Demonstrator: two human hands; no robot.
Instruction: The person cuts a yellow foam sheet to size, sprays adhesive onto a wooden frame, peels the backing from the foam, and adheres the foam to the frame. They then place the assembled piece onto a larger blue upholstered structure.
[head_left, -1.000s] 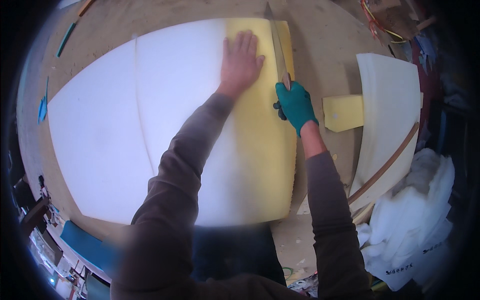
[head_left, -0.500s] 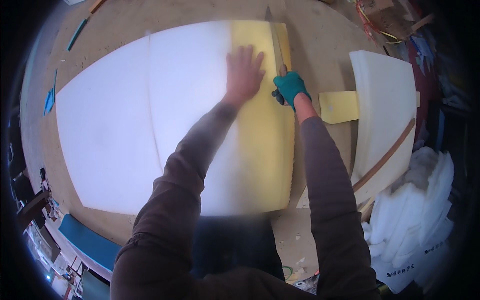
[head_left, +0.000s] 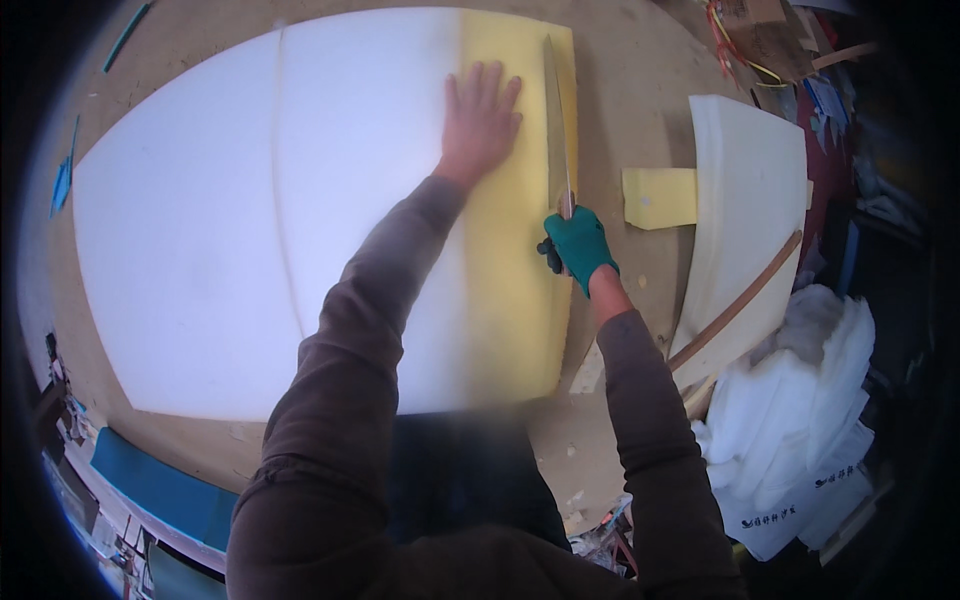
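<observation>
A large foam slab [head_left: 180,250], white with a yellow band [head_left: 505,260] along its right part, lies flat before me. My bare left hand [head_left: 480,122] rests palm down with spread fingers where white meets yellow. In a green glove, my right hand [head_left: 582,245] is closed round the wooden handle of a long knife [head_left: 560,125]. Its narrow blade points away from me and lies along the slab's right edge, where a strip of yellow foam [head_left: 566,75] shows beyond it. How deep the blade sits in the foam I cannot tell.
To the right lie a curved white foam piece [head_left: 745,190], a small yellow foam piece [head_left: 660,198] and a brown wooden strip [head_left: 740,298]. Fluffy white wadding [head_left: 790,390] is heaped at the lower right. A cardboard box [head_left: 765,40] stands far right; a blue panel [head_left: 165,485] is lower left.
My right hand has drawn the knife toward me along the slab's right edge. My left hand keeps its place on the foam. The whole view has shifted slightly.
</observation>
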